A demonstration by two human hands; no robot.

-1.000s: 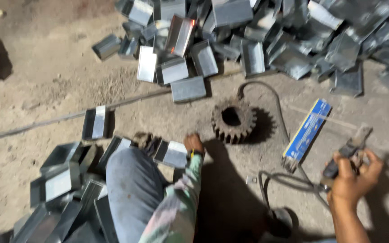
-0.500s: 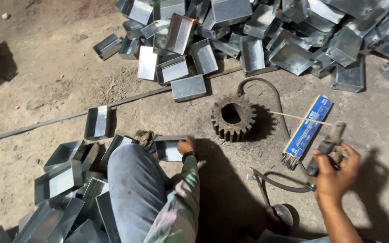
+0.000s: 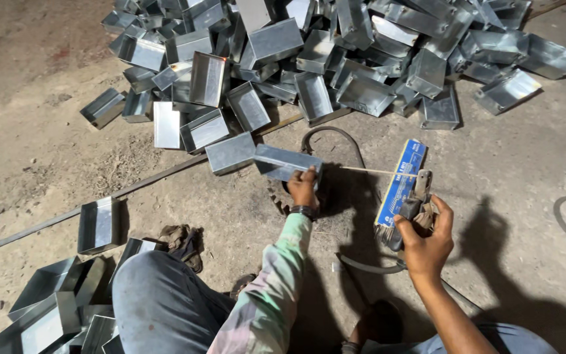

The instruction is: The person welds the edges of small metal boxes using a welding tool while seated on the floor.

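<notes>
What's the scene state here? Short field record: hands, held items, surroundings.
left hand: grips one metal box, held over the gear-shaped block, which is mostly hidden
right hand: holds electrode holder; its thin rod points toward the held box
blue packet: lies on ground beside right hand
far pile: many open metal boxes, jumbled
near pile: more boxes by the person's left knee
cable: curves on dirt floor

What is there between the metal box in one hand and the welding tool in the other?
In the head view, a thin welding rod spans the gap from the electrode holder in the right hand toward the metal box held by the left hand.
</notes>
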